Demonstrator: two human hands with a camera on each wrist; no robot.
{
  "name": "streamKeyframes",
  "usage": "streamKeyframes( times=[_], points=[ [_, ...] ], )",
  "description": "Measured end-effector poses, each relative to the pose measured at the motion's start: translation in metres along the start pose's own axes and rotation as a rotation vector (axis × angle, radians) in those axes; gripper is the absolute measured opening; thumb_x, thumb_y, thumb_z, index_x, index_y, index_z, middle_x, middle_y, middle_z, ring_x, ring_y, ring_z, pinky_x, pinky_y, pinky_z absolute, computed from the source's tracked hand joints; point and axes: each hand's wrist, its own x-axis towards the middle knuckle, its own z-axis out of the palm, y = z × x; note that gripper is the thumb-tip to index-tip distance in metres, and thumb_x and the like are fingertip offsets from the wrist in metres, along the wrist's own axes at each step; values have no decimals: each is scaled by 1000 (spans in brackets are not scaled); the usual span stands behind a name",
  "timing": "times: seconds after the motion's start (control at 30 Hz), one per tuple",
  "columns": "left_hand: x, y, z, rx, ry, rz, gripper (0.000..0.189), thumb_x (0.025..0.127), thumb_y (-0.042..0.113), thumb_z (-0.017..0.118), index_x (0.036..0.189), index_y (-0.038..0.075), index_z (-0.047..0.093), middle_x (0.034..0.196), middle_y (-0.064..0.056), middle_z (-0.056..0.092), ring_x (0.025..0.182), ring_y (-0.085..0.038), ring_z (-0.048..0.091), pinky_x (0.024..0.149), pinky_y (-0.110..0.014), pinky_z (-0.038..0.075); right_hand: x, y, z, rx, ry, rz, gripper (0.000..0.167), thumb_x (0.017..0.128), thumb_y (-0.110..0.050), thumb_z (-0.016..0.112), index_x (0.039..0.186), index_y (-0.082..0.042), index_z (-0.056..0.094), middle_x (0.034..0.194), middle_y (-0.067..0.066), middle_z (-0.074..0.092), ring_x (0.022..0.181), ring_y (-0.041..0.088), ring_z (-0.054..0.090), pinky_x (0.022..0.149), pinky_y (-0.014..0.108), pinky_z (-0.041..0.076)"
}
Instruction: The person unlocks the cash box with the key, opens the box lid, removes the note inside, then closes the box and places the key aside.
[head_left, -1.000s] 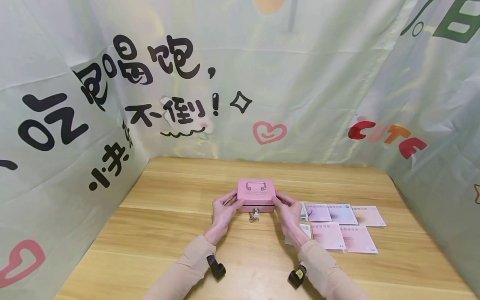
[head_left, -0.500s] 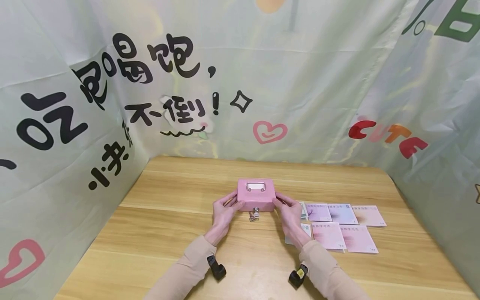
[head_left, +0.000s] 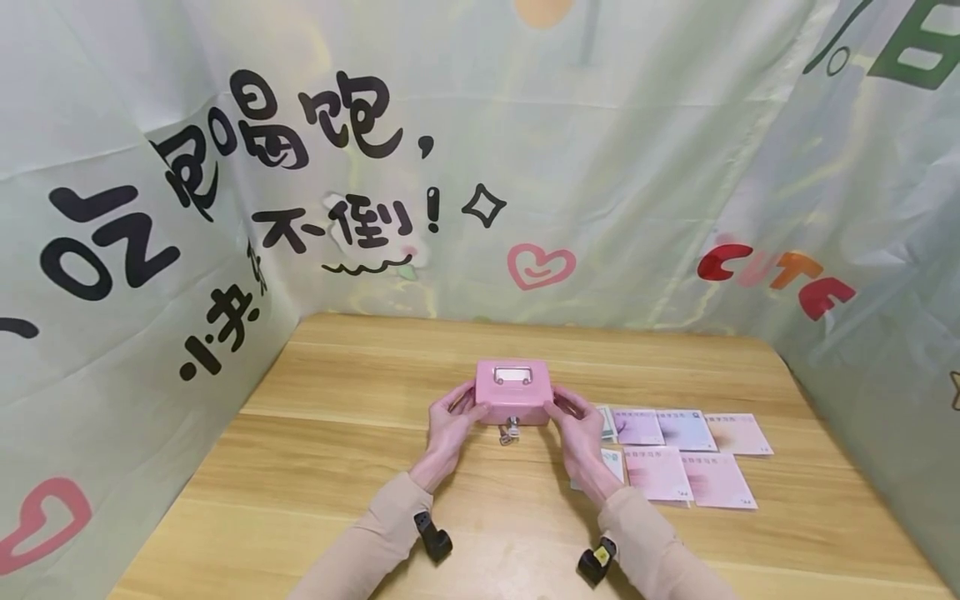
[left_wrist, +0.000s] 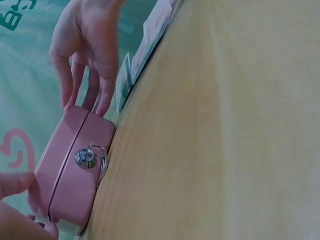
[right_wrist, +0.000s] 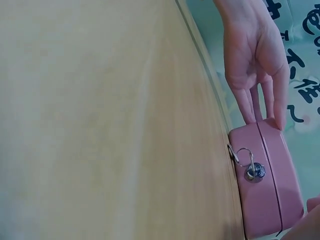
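A pink metal cash box with a wire handle on its lid sits on the wooden table, lid down. In its front lock is a key, with more keys hanging from a ring. My left hand grips the left side of the box, thumb at the front corner of the lid and fingers along the side. On the opposite side my right hand holds it the same way. In both wrist views only a thin dark seam shows between lid and base.
Two rows of play banknotes lie right of the box, the nearest ones partly hidden behind my right hand and wrist. Printed cloth encloses the table at the back and sides.
The lid has come down: the dark gap between lid and base one second ago is gone from the head view. Both hands have kept their places at the sides.
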Motion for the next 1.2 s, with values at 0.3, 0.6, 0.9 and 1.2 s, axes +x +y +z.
streamKeyframes(
  times=[0.3, 0.6, 0.9, 1.2],
  points=[
    [13, 11, 1, 89, -166, 48, 92, 83, 2, 75, 157, -3, 22, 167, -22, 18, 157, -36, 16, 132, -45, 13, -13, 1, 0, 0, 0, 27, 54, 88, 6, 66, 139, 6, 47, 111, 1, 56, 87, 1, 61, 85, 18, 57],
    [36, 18, 2, 209, -299, 10, 103, 82, 4, 77, 161, 5, 12, 169, -19, 9, 158, -35, 11, 132, -45, 10, -24, 4, 3, 2, -45, 73, 51, 89, 8, 63, 137, 6, 46, 109, 0, 57, 87, 3, 60, 84, 22, 57],
    [50, 13, -4, 354, -362, 50, 97, 81, 4, 79, 159, 1, 20, 165, -23, 24, 155, -38, 23, 130, -49, 19, -32, 8, 5, 17, -86, 109, 53, 88, 12, 60, 139, 11, 44, 113, 6, 59, 84, 4, 60, 78, 15, 57],
    [46, 15, -13, 566, -340, 126, 94, 78, 22, 86, 155, 5, 35, 159, -24, 31, 149, -43, 31, 127, -58, 23, -30, 18, 1, -19, -140, 109, 47, 85, 13, 64, 129, 17, 50, 101, 6, 63, 81, 7, 62, 76, 19, 60]
  ],
)
